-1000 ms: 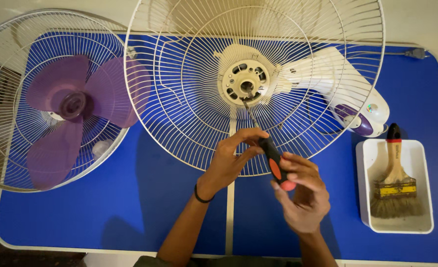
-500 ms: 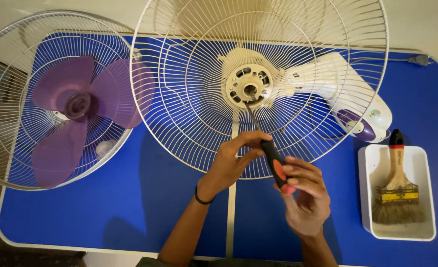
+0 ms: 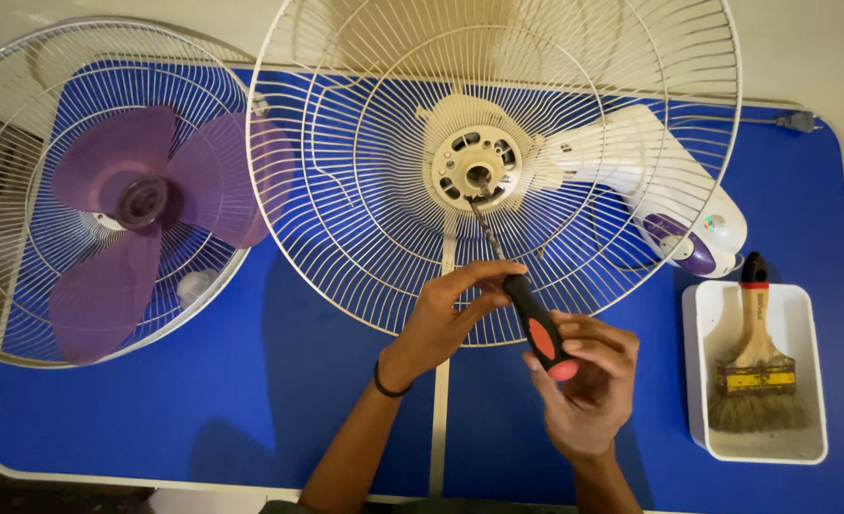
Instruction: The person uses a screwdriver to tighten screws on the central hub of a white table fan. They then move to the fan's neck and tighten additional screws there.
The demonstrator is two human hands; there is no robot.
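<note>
I see both hands low centre of frame on a screwdriver (image 3: 526,309): my left hand (image 3: 446,319) pinches the shaft just above the black-and-orange handle, my right hand (image 3: 588,385) curls its fingers round the handle's butt end, and the tip runs up through the wires of the white fan guard (image 3: 346,190) to the cream motor hub (image 3: 479,171) at upper centre. The guard and white fan body (image 3: 631,167) lie on the blue surface (image 3: 250,409). At left, a second grille (image 3: 22,314) holds purple blades (image 3: 141,214); at lower right, a white tray (image 3: 703,381) holds a paintbrush (image 3: 755,366).
</note>
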